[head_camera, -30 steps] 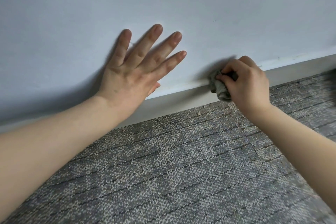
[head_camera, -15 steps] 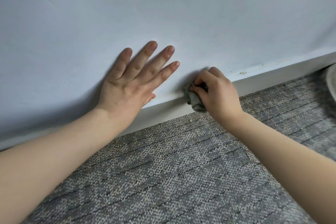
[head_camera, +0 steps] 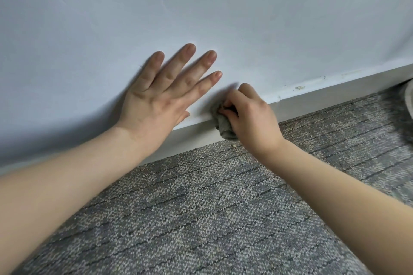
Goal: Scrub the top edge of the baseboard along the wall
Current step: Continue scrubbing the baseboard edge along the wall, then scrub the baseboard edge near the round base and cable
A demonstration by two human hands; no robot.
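Observation:
A pale grey baseboard point(head_camera: 324, 98) runs along the foot of the white wall point(head_camera: 201, 6), rising to the right. My right hand point(head_camera: 252, 118) is shut on a bunched grey cloth point(head_camera: 222, 121) and presses it against the baseboard's top edge near the middle of the view. My left hand point(head_camera: 165, 94) lies flat on the wall just left of the cloth, fingers spread, holding nothing. Small brown specks and a scuff point(head_camera: 299, 88) sit on the top edge to the right of my right hand.
Grey patterned carpet point(head_camera: 201, 219) covers the floor below the baseboard, with crumbs along the join. The rim of a pale round object point(head_camera: 410, 100) shows at the right edge on the carpet.
My right hand has slid the cloth leftward along the baseboard's top edge, closer to my left hand. My left hand has stayed flat on the wall. The view has shifted slightly.

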